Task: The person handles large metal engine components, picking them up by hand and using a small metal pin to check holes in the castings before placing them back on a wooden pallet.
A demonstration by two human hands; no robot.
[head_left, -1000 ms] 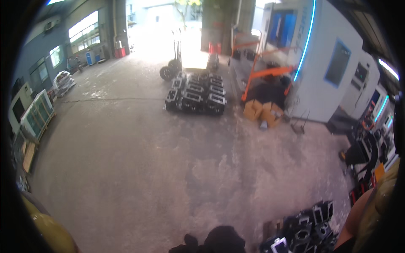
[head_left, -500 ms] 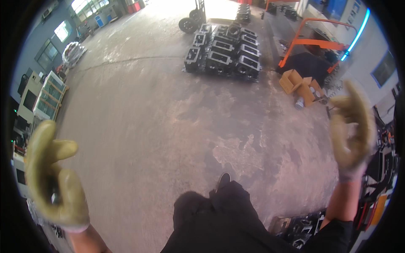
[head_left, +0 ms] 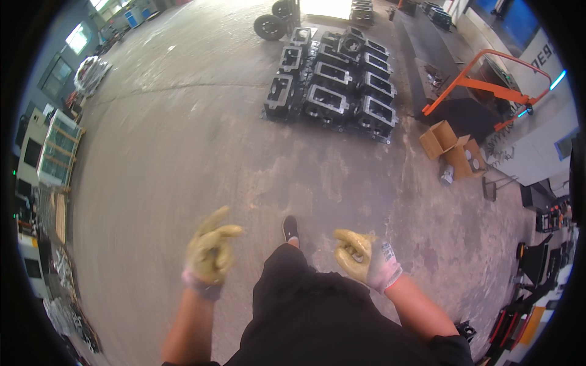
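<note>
My left hand [head_left: 210, 253], in a yellow-coated work glove, hangs in the air over the floor to the left of my legs. Its thumb and a finger stand apart, the other fingers loosely bent, and nothing shows in it. To the right of my legs is my right hand [head_left: 361, 255] in a matching glove. Its fingers curve loosely with a gap between them, and I see no object there. Neither hand touches anything. Ahead on the floor, beyond both hands, stand rows of dark metal engine housings [head_left: 329, 97] with rectangular openings.
An orange-framed trolley [head_left: 497, 89] stands to the right, near opened cardboard boxes [head_left: 455, 151] and a small canister [head_left: 447, 175]. Wheels [head_left: 270, 27] show at the back. Glass panels [head_left: 59, 146] lean at the left. My shoe [head_left: 290, 229] is on the worn concrete floor [head_left: 165, 165].
Both hands have swung inward from the sides toward my legs. The engine housings appear closer and larger, and one shoe shows farther forward.
</note>
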